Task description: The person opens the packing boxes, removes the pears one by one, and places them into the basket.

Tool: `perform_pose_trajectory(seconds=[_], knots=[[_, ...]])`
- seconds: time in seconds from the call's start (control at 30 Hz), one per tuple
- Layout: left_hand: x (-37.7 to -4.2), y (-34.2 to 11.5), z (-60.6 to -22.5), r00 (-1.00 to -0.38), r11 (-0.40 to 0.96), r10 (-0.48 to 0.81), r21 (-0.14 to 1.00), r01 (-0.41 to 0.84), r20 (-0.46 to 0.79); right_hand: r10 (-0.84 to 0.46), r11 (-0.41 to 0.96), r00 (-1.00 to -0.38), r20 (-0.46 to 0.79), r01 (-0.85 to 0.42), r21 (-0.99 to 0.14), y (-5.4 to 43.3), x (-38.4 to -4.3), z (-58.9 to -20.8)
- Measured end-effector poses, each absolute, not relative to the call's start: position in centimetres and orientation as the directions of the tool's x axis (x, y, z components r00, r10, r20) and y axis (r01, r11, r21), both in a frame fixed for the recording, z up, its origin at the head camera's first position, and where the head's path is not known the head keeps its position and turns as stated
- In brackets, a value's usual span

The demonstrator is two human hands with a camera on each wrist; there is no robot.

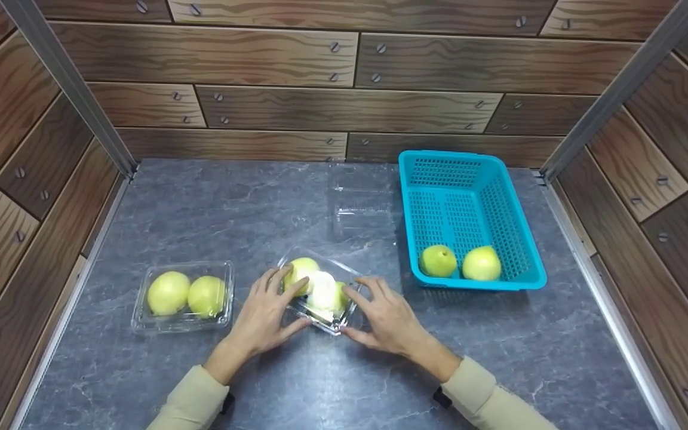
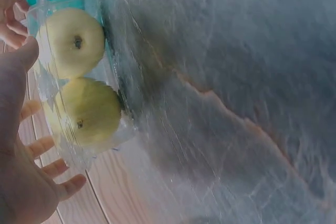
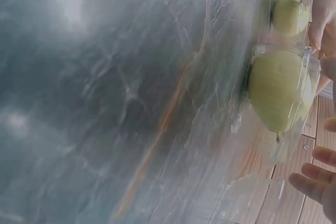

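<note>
The left hand (image 1: 264,315) and right hand (image 1: 390,318) are spread, fingers loosely extended, and placed at opposite sides of a clear container (image 1: 323,315) – set askew in the middle of the bench (image 1: 105,364). Two yellow-green fruits (image 1: 300,273) are held inside. To the left, two more are contained in a second clear box (image 1: 168,325). At far right, two fruits are held in a blue basket (image 1: 475,285) – bordered by a transparent tray (image 1: 363,211).

No readable text, labels, brands, numbers or signs anywhere.
</note>
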State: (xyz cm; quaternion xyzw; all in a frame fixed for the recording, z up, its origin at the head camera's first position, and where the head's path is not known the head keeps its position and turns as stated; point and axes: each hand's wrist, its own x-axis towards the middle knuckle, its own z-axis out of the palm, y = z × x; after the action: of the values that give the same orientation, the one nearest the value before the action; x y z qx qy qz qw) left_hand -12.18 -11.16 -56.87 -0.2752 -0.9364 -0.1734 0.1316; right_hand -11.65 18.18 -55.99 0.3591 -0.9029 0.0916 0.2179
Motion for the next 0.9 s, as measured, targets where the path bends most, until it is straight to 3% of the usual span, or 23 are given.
perform_pose_trajectory(seconds=[0.53,0.9], knots=[[-11.6,-10.1,-57.1,-0.818,0.8,0.459,0.239,0.55,0.347,-0.656,0.69,-0.62,0.43,-0.724,0.008,17.3,-12.1,-56.8],[-10.6,-8.8,-57.1,-0.843,0.83,0.42,0.232,0.507,0.337,-0.692,0.635,-0.598,0.404,-0.771,-0.053,18.4,-12.7,-56.6]])
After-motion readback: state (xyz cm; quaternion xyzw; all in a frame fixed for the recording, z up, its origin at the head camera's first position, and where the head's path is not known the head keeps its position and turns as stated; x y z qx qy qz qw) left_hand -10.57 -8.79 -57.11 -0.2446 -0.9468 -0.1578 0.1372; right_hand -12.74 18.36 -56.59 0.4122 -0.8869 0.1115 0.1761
